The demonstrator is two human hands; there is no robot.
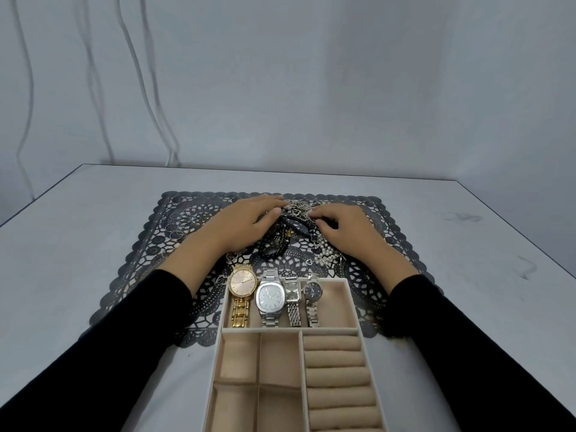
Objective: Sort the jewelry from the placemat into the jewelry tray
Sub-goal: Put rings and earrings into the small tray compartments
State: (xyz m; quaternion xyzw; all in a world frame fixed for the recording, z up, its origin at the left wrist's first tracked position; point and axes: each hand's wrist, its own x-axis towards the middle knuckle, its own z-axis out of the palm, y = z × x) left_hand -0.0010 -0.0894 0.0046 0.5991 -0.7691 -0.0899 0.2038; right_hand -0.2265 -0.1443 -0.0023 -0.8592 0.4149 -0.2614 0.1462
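A black lace placemat (389, 244) lies on the table with a tangle of jewelry at its middle. My left hand (246, 221) rests on the left of the pile, fingers fairly straight, thumb touching a black cord bracelet (294, 225). My right hand (341, 227) has its fingers curled and pinches the other end of that bracelet. Silver chains (299, 205) lie between the fingertips. Black bead bracelets (274, 246) and a pearl bracelet (324, 255) lie nearer me. Several thin rings (180, 222) sit at the mat's left. The beige jewelry tray (353, 307) stands in front.
The tray's far compartment holds a gold watch (242, 286), a silver watch (270, 297), a small square watch (291, 293) and a dark-dial watch (311, 289). Nearer compartments (240, 357) and ring rolls (335, 360) hold nothing. Cables hang on the wall behind.
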